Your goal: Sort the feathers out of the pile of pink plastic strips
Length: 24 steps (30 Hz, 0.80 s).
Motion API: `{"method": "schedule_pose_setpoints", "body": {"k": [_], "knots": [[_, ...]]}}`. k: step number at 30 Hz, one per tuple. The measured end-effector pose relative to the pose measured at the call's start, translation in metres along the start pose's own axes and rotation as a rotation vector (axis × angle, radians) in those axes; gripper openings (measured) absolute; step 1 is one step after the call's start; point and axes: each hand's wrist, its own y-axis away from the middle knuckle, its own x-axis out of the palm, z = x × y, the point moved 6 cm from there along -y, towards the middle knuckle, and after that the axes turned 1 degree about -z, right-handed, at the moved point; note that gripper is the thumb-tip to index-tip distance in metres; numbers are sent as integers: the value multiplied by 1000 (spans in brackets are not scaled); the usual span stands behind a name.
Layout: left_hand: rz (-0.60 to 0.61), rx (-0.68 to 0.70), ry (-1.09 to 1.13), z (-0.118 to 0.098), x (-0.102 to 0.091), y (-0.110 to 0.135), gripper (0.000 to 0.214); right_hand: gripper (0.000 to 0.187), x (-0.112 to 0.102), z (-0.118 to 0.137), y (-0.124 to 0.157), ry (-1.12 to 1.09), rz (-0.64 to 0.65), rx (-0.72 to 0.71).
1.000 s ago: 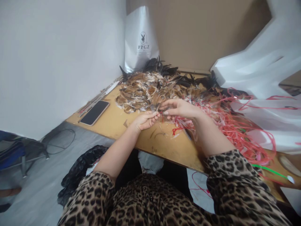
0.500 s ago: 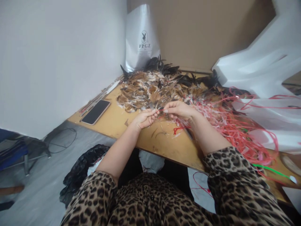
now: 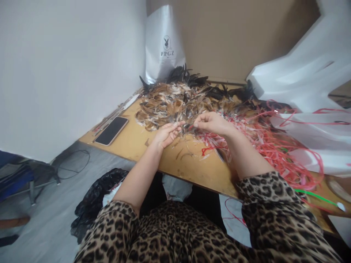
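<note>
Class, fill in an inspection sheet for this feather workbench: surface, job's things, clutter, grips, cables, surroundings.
Surface: wooden table, scuffed, mostly covered at the back.
Job's things: brown and black feather pile; a small dark bundle pinched between both hands, too small to tell apart.
Clutter: red plastic strings tangled at right; smartphone face up at left; white bags.
Grips: left hand and right hand meet fingertip to fingertip at the pile's near edge.
Cables: dark cable looped on the floor.
Surroundings: white wall, PPGZ bag, black bag under the table.
</note>
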Motion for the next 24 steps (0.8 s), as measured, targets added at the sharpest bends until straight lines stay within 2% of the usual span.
{"method": "schedule_pose_setpoints", "body": {"k": [4, 11, 19, 24], "knots": [[74, -107, -17, 10, 8, 5, 10, 24, 6, 5, -1, 90, 9, -73], [48, -191, -92, 22, 5, 3, 11, 23, 18, 3, -7, 162, 2, -170], [-60, -138, -150, 21, -5, -2, 9, 17, 15, 1, -6, 412, -7, -174], [-133, -91, -252, 20, -6, -3, 10, 16, 13, 9, -6, 580, -141, -290]]}}
